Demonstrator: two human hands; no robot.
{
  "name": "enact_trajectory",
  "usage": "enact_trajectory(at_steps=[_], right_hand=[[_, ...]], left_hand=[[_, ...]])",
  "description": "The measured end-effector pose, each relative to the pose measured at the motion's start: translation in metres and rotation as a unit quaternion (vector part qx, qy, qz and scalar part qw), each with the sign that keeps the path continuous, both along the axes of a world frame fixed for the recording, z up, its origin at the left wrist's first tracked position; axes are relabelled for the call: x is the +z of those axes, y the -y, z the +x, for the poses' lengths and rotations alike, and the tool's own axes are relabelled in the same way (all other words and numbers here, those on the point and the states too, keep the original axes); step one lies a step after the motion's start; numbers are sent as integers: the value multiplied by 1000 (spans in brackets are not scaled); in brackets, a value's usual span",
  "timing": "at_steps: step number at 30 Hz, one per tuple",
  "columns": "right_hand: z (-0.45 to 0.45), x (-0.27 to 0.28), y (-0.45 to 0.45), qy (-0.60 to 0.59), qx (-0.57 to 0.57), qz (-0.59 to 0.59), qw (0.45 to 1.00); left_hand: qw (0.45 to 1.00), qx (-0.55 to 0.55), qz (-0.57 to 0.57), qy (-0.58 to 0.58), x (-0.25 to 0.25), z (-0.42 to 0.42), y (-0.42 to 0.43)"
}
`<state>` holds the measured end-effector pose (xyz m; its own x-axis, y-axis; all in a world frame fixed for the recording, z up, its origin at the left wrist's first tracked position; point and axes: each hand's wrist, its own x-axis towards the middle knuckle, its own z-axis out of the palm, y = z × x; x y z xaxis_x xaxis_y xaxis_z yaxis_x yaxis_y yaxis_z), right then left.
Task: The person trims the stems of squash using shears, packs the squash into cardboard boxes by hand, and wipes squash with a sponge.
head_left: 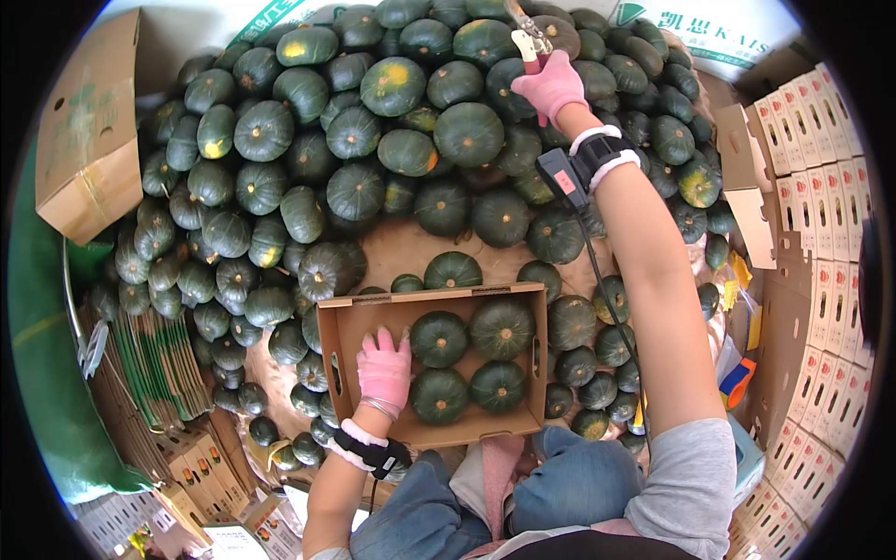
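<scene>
Seemingly packing squash (pixel 503 329) before me, the left hand (pixel 384 375) rests, fingers loosely spread, in a box (pixel 439 293); the right hand (pixel 555 86), fingers round clippers (pixel 525 43), likely needs another squash.

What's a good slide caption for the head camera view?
A pink-gloved left hand inside a carton of four green squashes, the right hand holding shears over a squash pile.

From my remote seat, the right hand (pixel 553 89) I'm running is pink-gloved, clippers (pixel 526 45) in that grip show red-and-cream handles, squash (pixel 469 134) around it dark green, some blotched yellow-orange. Left hand (pixel 383 371)'s pink too, inside a tan box (pixel 392 315).
</scene>
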<state>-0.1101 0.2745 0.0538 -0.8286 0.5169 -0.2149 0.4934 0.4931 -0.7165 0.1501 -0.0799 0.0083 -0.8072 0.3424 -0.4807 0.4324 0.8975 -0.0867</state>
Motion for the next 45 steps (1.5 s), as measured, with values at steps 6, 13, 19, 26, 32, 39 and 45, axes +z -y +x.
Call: enact_trajectory(at_steps=[6,13,19,26,32,39,45], right_hand=[[-11,-10,0,35,33,109,993],[6,-29,-13,-73,132,199,968],[35,-12,-38,-91,360,36,928],[27,17,59,-114,279,81,950],[-2,-16,160,33,347,159,923],[-10,-23,187,144,291,304,895],[24,-19,175,75,309,287,904]], left_hand=[[999,0,12,-31,-9,2,0],[999,-2,-1,-36,-13,3,3],[998,3,12,-58,-17,5,2],[999,8,-6,-42,-14,4,-1],[998,2,30,-54,-12,4,4],[995,32,74,-67,-16,4,6],[986,61,154,-18,-2,-2,21]])
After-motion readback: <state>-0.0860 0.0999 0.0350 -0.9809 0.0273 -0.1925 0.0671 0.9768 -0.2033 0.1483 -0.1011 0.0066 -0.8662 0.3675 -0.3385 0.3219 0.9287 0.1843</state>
